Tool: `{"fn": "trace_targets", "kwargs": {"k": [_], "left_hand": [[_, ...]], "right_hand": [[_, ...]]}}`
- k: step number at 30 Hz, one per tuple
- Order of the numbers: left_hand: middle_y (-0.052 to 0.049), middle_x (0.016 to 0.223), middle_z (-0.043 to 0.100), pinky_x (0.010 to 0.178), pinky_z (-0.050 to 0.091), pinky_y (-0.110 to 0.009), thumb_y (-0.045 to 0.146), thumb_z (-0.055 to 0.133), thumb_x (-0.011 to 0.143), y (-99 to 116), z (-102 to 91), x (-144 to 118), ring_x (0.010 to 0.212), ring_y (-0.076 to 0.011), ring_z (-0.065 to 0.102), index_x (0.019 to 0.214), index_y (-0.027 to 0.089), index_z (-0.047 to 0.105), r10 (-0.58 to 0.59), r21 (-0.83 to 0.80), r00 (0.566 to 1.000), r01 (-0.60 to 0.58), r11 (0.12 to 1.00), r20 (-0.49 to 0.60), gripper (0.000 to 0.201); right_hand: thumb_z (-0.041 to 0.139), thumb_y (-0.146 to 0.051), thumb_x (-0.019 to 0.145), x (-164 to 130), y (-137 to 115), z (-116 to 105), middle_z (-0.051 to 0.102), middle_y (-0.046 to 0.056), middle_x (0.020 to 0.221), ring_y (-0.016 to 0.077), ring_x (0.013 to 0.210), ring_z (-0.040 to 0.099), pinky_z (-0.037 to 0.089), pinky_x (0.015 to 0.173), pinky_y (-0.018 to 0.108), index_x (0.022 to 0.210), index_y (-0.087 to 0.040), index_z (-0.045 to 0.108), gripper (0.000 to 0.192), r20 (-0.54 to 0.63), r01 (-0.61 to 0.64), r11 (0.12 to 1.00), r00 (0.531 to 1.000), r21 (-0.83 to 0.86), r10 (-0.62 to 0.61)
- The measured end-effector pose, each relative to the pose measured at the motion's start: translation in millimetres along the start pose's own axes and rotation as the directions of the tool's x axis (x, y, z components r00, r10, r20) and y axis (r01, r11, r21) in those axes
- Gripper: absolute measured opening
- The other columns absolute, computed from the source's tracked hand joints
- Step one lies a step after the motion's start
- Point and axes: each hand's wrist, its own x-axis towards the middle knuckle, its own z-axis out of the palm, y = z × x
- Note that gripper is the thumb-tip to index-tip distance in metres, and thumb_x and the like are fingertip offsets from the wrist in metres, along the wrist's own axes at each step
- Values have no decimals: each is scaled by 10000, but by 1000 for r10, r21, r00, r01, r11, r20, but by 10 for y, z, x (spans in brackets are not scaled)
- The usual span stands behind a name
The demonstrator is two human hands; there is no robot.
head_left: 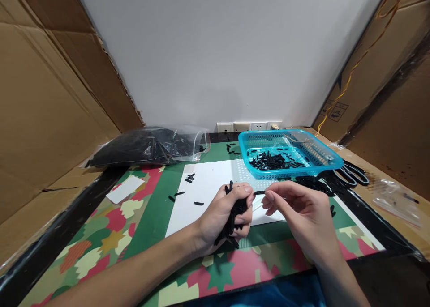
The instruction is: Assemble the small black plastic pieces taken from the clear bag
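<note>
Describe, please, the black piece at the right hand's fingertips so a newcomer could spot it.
Find the white sheet on the patterned mat. In front of it, the left hand grips a bundle of black pieces, facing the right hand. The black piece is the short one pinched by the right hand, alone in the gap between both hands, unlike its bunched neighbours.

I can read no word, brand or number here. On the cardboard (386, 58) at my right, toward its far end, I see small dark printed signs (338, 112) set in thin outlined boxes, too small for me to make out. Just above them, on the same cardboard, I see a dark pointed mark (339, 82) whose meaning I cannot tell.
</note>
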Motion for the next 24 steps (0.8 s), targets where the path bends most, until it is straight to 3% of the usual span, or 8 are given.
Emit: {"fn": "trace_targets", "kwargs": {"k": [24], "left_hand": [[80,467,385,359,265,-106,386,580,969,9,-11,1,372,-43,247,756,200,533,-34,-53,999,35,998,18,287]], "right_hand": [[750,-271,972,-23,37,1,773,0,784,148,654,734,601,626,237,918,-228,793,82,-23,60,995,998,-85,-62]]}}
